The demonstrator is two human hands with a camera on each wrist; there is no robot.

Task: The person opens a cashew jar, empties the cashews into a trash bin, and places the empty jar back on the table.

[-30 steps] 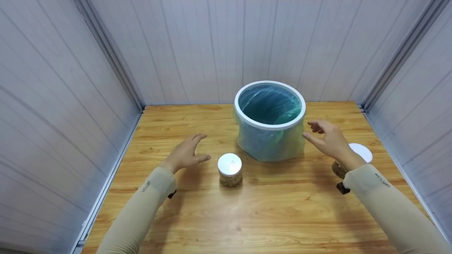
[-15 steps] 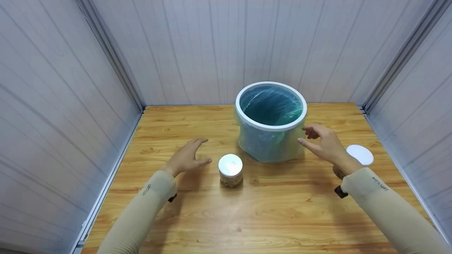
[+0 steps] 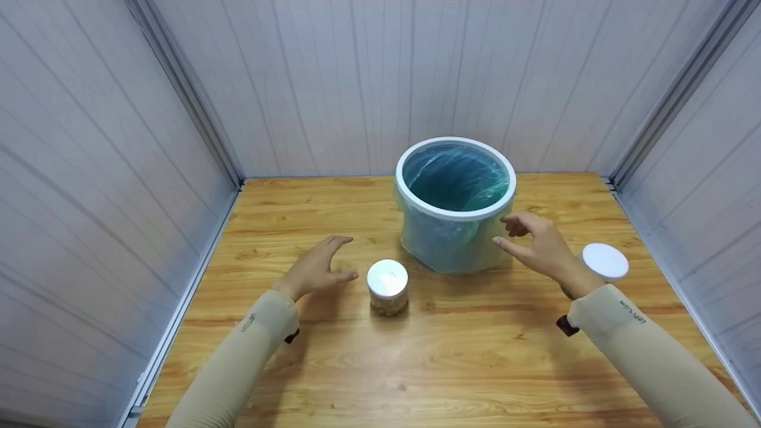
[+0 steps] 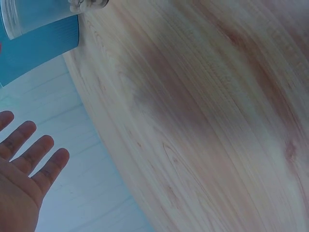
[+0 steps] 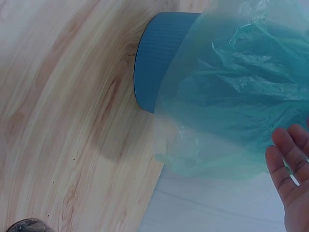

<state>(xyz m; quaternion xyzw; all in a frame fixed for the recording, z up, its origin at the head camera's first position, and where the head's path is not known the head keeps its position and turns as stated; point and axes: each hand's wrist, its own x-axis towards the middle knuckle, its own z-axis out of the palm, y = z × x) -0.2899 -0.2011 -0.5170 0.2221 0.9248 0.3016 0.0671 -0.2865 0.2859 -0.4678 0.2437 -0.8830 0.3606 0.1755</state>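
My left hand (image 3: 315, 267) hovers over the wooden table, fingers spread and relaxed, just left of a small clear jar (image 3: 389, 303) with a white lid. That jar stands upright and holds lumpy tan contents; part of it shows at the top of the left wrist view. A round blue bin (image 5: 161, 58) stands at the back, lined with a thin green plastic bag (image 5: 222, 92) folded over its outside under a white ring (image 3: 410, 202). Beside the bin's right side is my right hand (image 3: 538, 244), loosely bent and holding nothing. Its fingertips overlap the bag.
Another white-lidded jar (image 3: 605, 260) stands at the right, mostly hidden behind my right wrist. Pale panel walls enclose the wooden table (image 3: 446, 368) at the back (image 3: 321, 89), left and right.
My right hand has moved left and slightly down, closer to the bin. The left hand has lowered a little toward the nearer jar. Bin and jars stand where they were.
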